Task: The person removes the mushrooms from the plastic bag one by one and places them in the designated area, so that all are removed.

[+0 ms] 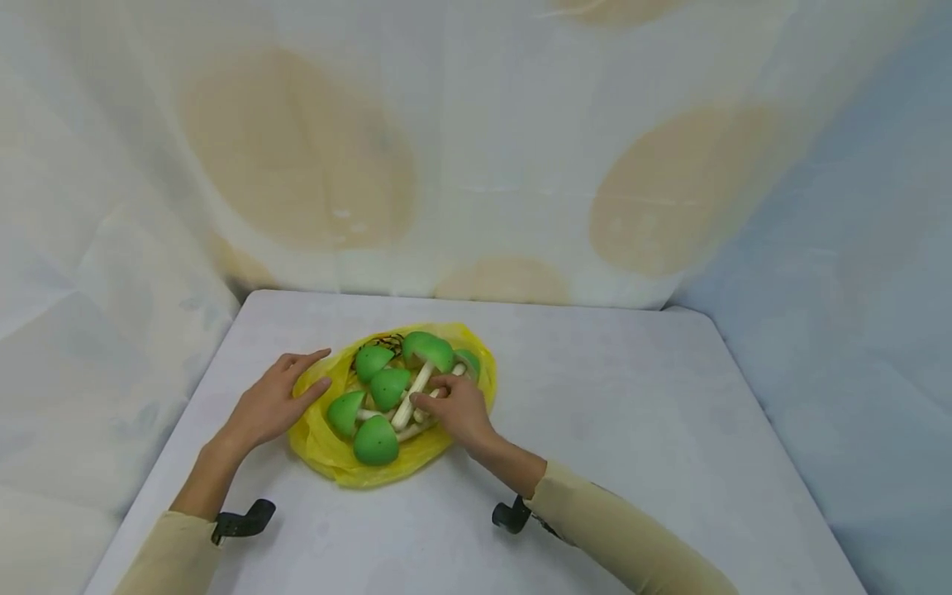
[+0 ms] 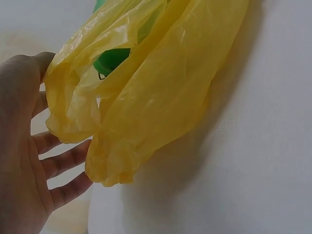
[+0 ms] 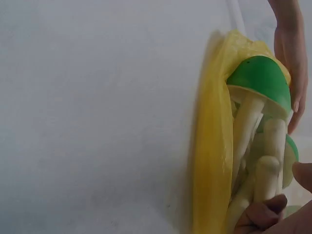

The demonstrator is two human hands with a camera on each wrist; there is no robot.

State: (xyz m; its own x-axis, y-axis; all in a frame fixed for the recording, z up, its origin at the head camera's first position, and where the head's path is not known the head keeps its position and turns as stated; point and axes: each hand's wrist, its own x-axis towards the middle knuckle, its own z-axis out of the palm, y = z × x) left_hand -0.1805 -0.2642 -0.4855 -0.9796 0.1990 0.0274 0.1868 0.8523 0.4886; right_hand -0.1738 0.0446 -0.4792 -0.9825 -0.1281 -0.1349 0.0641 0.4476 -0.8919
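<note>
Green-capped mushrooms lie in the yellow bag, toward 11 o'clock on the bench. At the bag's 9 o'clock, the left hand is spread wide at the rim; at 3 o'clock, the right hand has thumb and fingers about the stems, its grip uncertain. Handling the mushrooms appears in hand; the next move probably calls for a firm stem pinch, rim steadied.

Thin glossy plastic bag; smooth mushroom caps; matt tabletop.
</note>
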